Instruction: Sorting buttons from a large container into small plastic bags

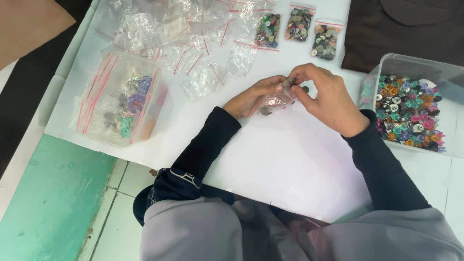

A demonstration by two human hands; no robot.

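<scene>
I hold a small clear bag (276, 101) just above the white tabletop (290, 159), its mouth up between my hands. My left hand (253, 96) cups and pinches the bag; my right hand (326, 99) pinches a button (291, 81) at the opening. I judge I'm mid-fill: the button must be eased in without the mouth closing. To my right sits a tub (449, 77) of coloured buttons, ahead three filled bags (298, 24) beside empty bags (193, 34), and left a box (121, 99) of bagged buttons.
</scene>
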